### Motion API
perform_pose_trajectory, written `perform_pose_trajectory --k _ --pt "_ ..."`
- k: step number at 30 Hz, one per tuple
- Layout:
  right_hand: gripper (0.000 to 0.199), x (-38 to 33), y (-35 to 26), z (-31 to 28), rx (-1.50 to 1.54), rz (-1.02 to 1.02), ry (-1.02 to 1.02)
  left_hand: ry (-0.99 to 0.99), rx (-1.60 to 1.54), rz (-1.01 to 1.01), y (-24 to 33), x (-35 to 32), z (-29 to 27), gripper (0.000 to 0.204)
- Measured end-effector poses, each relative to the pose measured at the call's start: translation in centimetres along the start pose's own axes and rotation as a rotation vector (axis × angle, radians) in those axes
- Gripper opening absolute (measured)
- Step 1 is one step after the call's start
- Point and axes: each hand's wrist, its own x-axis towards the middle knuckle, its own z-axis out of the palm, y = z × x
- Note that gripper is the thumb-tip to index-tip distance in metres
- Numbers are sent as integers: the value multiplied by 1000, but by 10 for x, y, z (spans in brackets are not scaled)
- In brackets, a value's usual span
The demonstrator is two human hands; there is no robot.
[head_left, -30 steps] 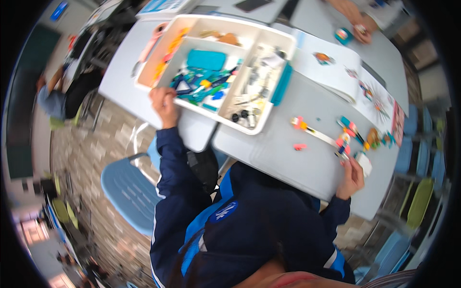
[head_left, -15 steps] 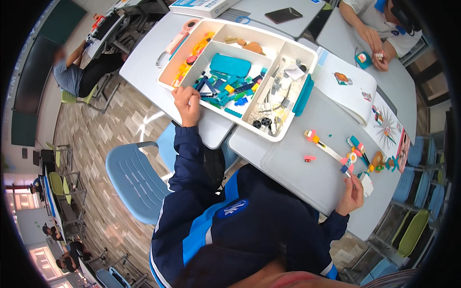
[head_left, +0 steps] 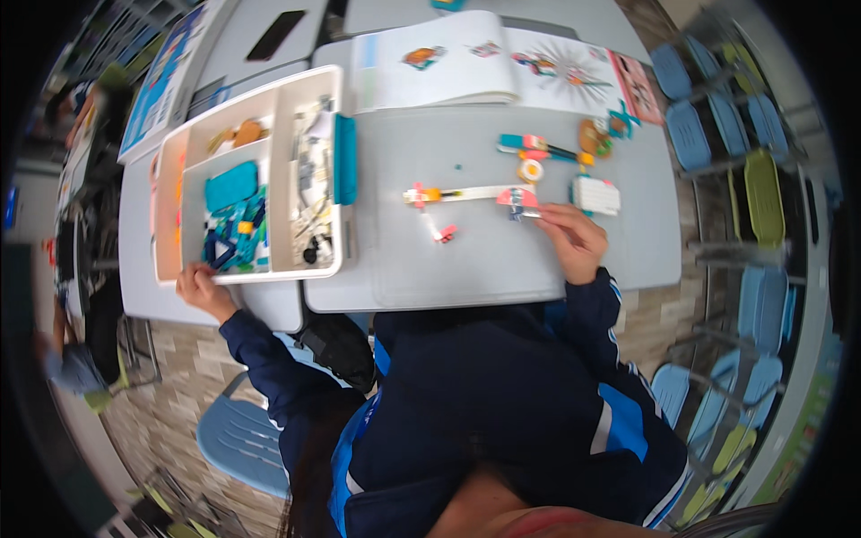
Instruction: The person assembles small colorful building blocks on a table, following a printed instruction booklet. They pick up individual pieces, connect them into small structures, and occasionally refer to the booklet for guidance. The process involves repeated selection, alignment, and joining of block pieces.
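A white sorting tray (head_left: 280, 172) full of toy bricks stands at the left of the table. At its near left corner my left hand (head_left: 204, 291) has its fingers curled over the rim. Teal and blue bricks (head_left: 240, 235) lie in the compartment beside it. On the right, my right hand (head_left: 576, 242) pinches the near right end of a long toy brick build (head_left: 480, 193), white in the middle with pink and yellow parts. The build rests on the tabletop. A small pink brick piece (head_left: 444, 235) lies to its near left.
Behind the build lies an open instruction booklet (head_left: 439, 76). To the right are a teal and black brick piece (head_left: 543, 146), a white brick block (head_left: 596, 195) and a brown brick figure (head_left: 594, 136). A phone (head_left: 275, 36) lies far left. A blue chair (head_left: 240, 439) stands near left.
My view has turned right and levelled, so the tray now appears farther left. My left hand stays at the tray's rim, and my right hand stays at the build's end.
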Motion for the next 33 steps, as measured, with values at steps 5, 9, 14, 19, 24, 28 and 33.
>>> perform_pose_trajectory --k 5,9,14,19,24,28,33 --pt "17 3 -6 1 32 -72 -27 -79 25 -59 2 1 -2 23" --pt "20 3 -24 -3 -14 -152 -129 -129 -66 -86 74 9 -30 28" --pt "18 -13 -56 11 290 -71 -204 -664 -816 -110 255 -31 -49 54" --pt "19 -10 -64 18 396 -128 -240 -1307 -1183 -333 342 -56 -11 50" --pt "26 -10 -54 -19 173 -161 -293 -1297 -1278 -396 364 -74 2 31" --pt "45 5 -31 -73 -206 -98 -241 -1172 -1387 -618 367 -79 15 23" --pt "66 24 3 -97 -506 -14 -427 -1139 -1474 -849 383 -70 30 25"
